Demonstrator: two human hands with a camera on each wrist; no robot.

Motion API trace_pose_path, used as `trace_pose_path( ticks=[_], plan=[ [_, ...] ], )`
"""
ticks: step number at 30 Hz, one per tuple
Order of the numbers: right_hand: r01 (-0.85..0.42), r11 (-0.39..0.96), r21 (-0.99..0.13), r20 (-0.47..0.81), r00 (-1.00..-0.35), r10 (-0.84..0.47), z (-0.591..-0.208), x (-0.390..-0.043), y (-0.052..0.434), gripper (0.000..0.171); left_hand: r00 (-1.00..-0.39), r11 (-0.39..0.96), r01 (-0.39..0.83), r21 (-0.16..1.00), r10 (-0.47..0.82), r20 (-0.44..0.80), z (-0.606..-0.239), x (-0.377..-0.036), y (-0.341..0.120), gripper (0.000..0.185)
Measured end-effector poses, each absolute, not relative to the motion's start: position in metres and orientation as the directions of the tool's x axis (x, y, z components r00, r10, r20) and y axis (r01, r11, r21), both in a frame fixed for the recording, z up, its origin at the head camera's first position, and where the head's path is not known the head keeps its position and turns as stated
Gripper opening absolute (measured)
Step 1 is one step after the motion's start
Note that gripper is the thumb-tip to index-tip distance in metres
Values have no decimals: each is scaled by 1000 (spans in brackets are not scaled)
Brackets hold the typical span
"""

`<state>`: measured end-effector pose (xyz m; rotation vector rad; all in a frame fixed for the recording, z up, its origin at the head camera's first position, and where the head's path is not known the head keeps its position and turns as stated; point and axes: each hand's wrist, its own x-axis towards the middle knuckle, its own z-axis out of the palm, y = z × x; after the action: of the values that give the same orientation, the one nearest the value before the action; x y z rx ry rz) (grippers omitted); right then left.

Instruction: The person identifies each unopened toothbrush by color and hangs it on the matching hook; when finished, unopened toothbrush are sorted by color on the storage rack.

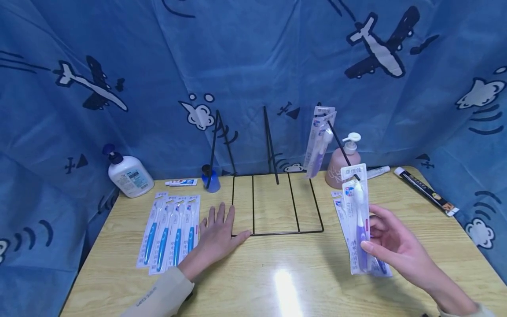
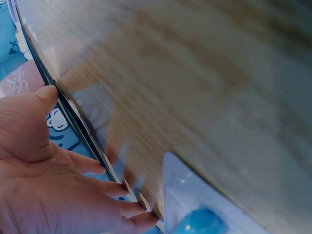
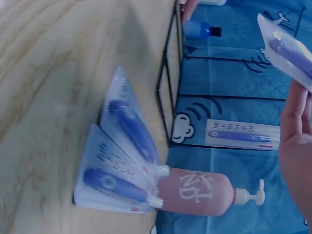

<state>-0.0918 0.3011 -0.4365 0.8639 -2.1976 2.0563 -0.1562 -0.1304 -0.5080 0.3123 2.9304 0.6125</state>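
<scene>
My right hand (image 1: 400, 253) pinches a packaged toothbrush (image 1: 358, 220) with a purple handle between thumb and fingers. The pack stands nearly upright, its top hole by the tip of the right prong (image 1: 339, 143) of a black wire rack (image 1: 322, 230); whether the prong passes through the hole I cannot tell. Farther back on that prong hang purple toothbrush packs (image 1: 320, 145). My left hand (image 1: 215, 237) lies with spread, straight fingers at the rack's left front corner, touching its base. Below the held pack, more purple toothbrush packs (image 3: 119, 168) lie on the table.
Several blue toothbrush packs (image 1: 168, 233) lie left of my left hand. Along the back stand a white pump bottle (image 1: 130, 176), a small blue bottle (image 1: 211, 181) and a pink pump bottle (image 1: 336, 167). Toothpaste tubes (image 1: 181, 182) and a black-and-gold tube (image 1: 427, 191) lie nearby.
</scene>
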Motion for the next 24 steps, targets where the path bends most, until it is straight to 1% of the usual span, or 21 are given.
trace_pose_path(
  ticks=[5, 9, 12, 15, 19, 21, 24],
  plan=[
    [-396, 30, -918, 372, -884, -281, -442, -109, 292, 63, -970, 879, 190, 437, 237, -56, -513, -157, -132, 96],
    [-326, 40, -945, 311, -928, -204, -445, -133, 284, 45, -970, 872, 201, 447, 242, -35, -516, -157, -133, 98],
    [-263, 26, -964, 258, -957, -136, -446, -153, 273, 36, -970, 873, 212, 440, 244, -17, -520, -158, -134, 99],
    [-239, -42, -970, 241, -967, -86, -448, -173, 260, 31, -971, 880, 199, 431, 235, -31, -517, -158, -135, 98],
    [-238, -128, -963, 247, -967, -58, -452, -197, 245, 28, -971, 888, 177, 424, 228, -73, -508, -155, -132, 95],
    [-234, -140, -962, 243, -969, -47, -453, -206, 240, 27, -969, 892, 178, 415, 232, -83, -508, -155, -132, 95],
    [-221, -113, -969, 226, -974, -33, -451, -218, 235, 26, -969, 896, 180, 406, 233, -85, -507, -156, -131, 96]
  ],
)
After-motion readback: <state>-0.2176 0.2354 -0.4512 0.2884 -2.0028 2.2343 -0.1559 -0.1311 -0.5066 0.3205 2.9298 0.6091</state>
